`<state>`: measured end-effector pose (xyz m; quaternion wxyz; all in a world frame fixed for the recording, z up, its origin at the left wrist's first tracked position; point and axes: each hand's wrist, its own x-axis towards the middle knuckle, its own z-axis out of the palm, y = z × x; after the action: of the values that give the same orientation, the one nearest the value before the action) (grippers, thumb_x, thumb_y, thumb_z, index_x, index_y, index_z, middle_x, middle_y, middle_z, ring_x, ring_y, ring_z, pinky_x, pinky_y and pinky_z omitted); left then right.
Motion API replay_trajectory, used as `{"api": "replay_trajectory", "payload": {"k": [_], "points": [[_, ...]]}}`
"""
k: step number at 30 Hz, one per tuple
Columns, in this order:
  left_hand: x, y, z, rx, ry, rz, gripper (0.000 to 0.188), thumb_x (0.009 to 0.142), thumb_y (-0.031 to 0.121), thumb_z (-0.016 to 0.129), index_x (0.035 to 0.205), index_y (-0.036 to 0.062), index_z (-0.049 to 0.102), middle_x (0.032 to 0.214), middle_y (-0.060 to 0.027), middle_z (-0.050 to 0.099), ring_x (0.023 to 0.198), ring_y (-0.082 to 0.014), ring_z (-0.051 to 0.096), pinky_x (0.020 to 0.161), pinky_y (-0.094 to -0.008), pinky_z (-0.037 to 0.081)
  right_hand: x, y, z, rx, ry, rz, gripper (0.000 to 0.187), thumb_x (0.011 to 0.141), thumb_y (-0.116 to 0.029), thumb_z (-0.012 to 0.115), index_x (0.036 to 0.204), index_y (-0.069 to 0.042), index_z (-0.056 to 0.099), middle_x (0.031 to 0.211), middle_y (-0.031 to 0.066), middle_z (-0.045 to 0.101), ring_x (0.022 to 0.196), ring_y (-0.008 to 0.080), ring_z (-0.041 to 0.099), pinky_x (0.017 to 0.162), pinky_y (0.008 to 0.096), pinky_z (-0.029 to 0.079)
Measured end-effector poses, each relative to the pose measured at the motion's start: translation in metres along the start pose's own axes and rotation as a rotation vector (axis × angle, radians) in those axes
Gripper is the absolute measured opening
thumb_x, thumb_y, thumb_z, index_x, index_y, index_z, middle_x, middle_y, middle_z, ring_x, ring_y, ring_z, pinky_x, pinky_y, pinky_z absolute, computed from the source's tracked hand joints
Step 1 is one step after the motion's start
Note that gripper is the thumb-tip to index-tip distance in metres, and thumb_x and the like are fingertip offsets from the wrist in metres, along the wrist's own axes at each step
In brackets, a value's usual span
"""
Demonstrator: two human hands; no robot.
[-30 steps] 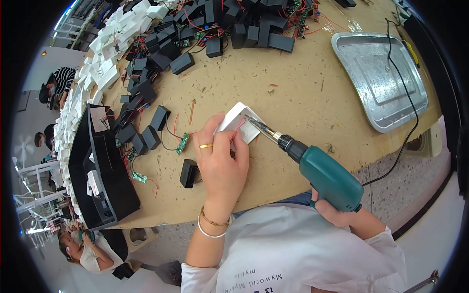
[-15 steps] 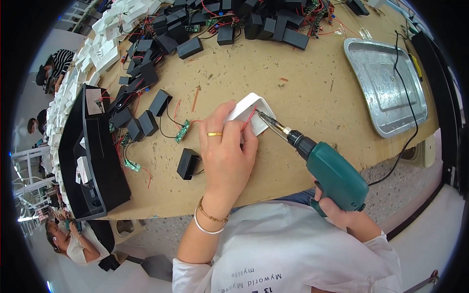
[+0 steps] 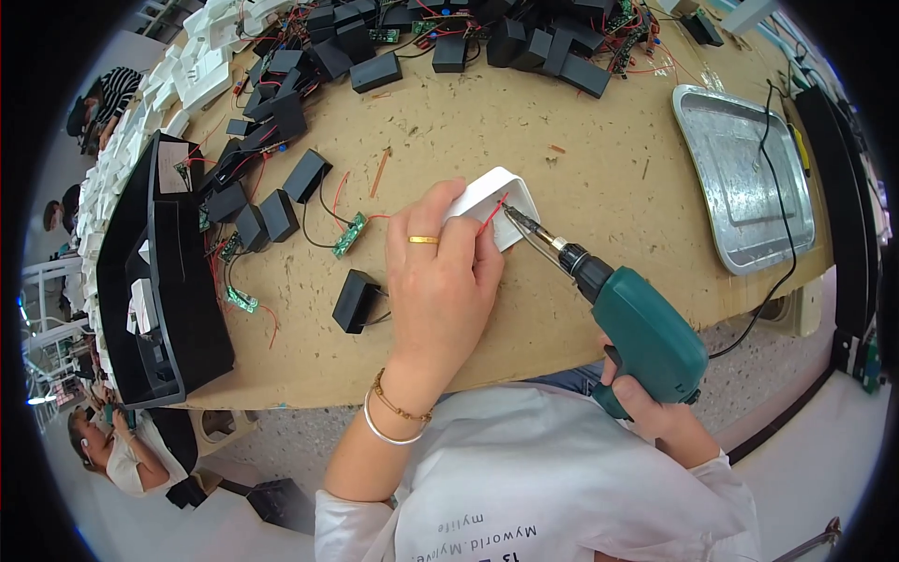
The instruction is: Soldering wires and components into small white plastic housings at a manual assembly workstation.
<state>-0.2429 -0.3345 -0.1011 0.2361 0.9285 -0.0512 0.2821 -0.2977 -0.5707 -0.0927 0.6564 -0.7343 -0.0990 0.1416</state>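
Case [image 3: 479, 195] with red wire [image 3: 493, 214] inside, bin [image 3: 192, 300] with white pieces [image 3: 142, 304]

Speckled grey floor [image 3: 281, 445] shows below the tan table [image 3: 581, 112], 2 beige stools [image 3: 240, 434] near its edge.

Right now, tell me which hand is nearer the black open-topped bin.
Left. The left hand, gripping the white plastic casing, is right of the black open-topped bin; the right hand, on the green soldering gun, is much farther right.
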Motion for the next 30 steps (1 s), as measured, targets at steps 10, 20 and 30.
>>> {"api": "replay_trajectory", "payload": {"k": [10, 20, 30], "points": [[0.0006, 0.0013, -0.0007, -0.006, -0.010, -0.007, 0.012, 0.072, 0.000, 0.067, 0.076, 0.0009, 0.056, 0.110, -0.0108, 0.057, 0.088, -0.0259, 0.054, 0.068, -0.0317, 0.048, -0.0024, -0.0017, -0.0034, -0.001, -0.120, 0.071, 0.044, 0.085, -0.028, 0.061, 0.114, 0.004, 0.051, 0.097, 0.0088, 0.056, 0.071, 0.0142, 0.055, 0.063, 0.0281, 0.044], [0.0019, 0.0011, -0.0007, -0.006, 0.006, -0.002, 0.012, 0.071, 0.000, 0.067, 0.076, 0.0008, 0.056, 0.109, -0.0107, 0.057, 0.086, -0.0257, 0.055, 0.068, -0.0316, 0.049, -0.0024, -0.0001, -0.0025, 0.013, -0.107, 0.058, 0.052, 0.085, -0.034, 0.060, 0.118, 0.005, 0.049, 0.105, 0.0114, 0.055, 0.070, 0.0144, 0.054, 0.063, 0.0287, 0.043], [0.0006, 0.0006, -0.0003, -0.012, -0.002, -0.018, 0.012, 0.072, 0.000, 0.067, 0.076, 0.0009, 0.056, 0.110, -0.0107, 0.056, 0.087, -0.0258, 0.055, 0.068, -0.0325, 0.049, -0.0073, 0.0044, -0.0015, 0.076, -0.089, 0.078, 0.059, 0.082, -0.038, 0.062, 0.120, 0.005, 0.048, 0.109, 0.0120, 0.053, 0.071, 0.0147, 0.054, 0.065, 0.0289, 0.042]]}}
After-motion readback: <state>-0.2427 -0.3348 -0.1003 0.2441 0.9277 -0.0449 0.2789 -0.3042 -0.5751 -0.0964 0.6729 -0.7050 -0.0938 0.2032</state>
